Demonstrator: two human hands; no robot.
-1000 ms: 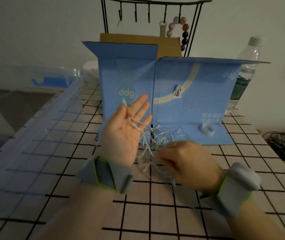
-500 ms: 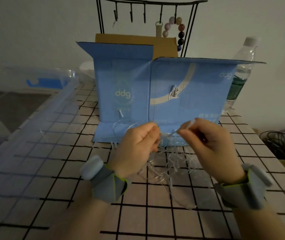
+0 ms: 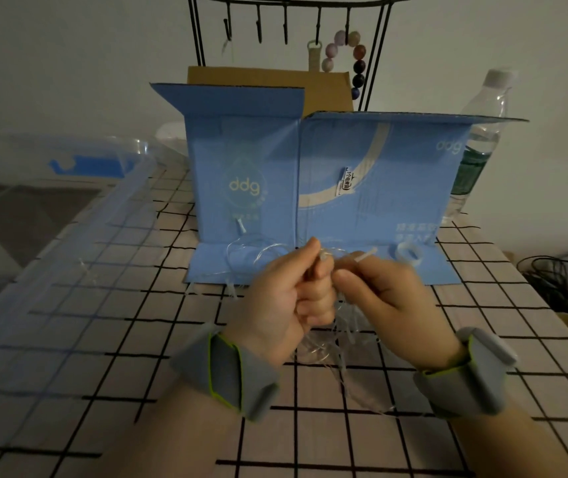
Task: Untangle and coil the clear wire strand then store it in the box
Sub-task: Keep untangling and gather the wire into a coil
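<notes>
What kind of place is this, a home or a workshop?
Probably a home craft or hobby table, not a workshop. A checked tablecloth covers it, a black hook rack holds a bead bracelet, and a water bottle stands behind the blue box.

head cam, looks fwd/down, close over hands point(image 3: 330, 298)

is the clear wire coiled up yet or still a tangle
Still a tangle: the clear wire hangs in loose loops below the left hand and right hand, both pinching it.
</notes>
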